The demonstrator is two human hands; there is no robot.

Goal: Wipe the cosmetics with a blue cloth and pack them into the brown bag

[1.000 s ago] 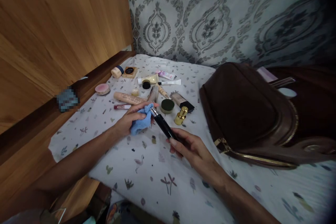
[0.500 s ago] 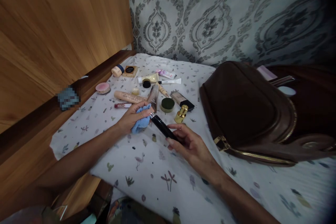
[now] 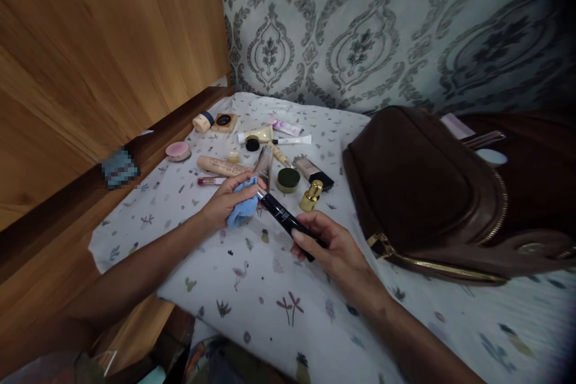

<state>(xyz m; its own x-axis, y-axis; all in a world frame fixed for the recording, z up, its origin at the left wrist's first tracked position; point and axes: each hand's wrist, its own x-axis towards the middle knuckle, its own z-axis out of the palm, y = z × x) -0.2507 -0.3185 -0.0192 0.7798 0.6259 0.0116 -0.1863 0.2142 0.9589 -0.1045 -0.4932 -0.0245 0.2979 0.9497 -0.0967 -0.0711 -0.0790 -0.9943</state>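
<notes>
My left hand [image 3: 225, 199] is closed around a crumpled blue cloth [image 3: 243, 210], pressed at the silver end of a slim black cosmetic tube [image 3: 284, 217]. Small pale lettering shows along the tube's side. Its lower end lies between the thumb and fingers of my right hand [image 3: 330, 240]. Just beyond the hands are a round dark-green-lidded jar [image 3: 288, 180], a gold bottle [image 3: 311, 195] and a beige bottle with a black cap [image 3: 312, 171]. A long beige tube [image 3: 222, 165] and a red-capped lip tube [image 3: 210, 181] lie behind my left hand, partly hidden by it.
A brown leather bag [image 3: 414, 192] with gold zips stands at the right. Farther back on the patterned cloth [image 3: 252, 312] are a pink compact [image 3: 178, 151], a gold square case [image 3: 224, 122] and several small tubes. A wooden panel [image 3: 112, 60] borders the left; patterned wallpaper is behind.
The black tube has turned in my right hand, so its lettering now shows. My right fingers sit nearer its lower end. The cloth stays at the silver end.
</notes>
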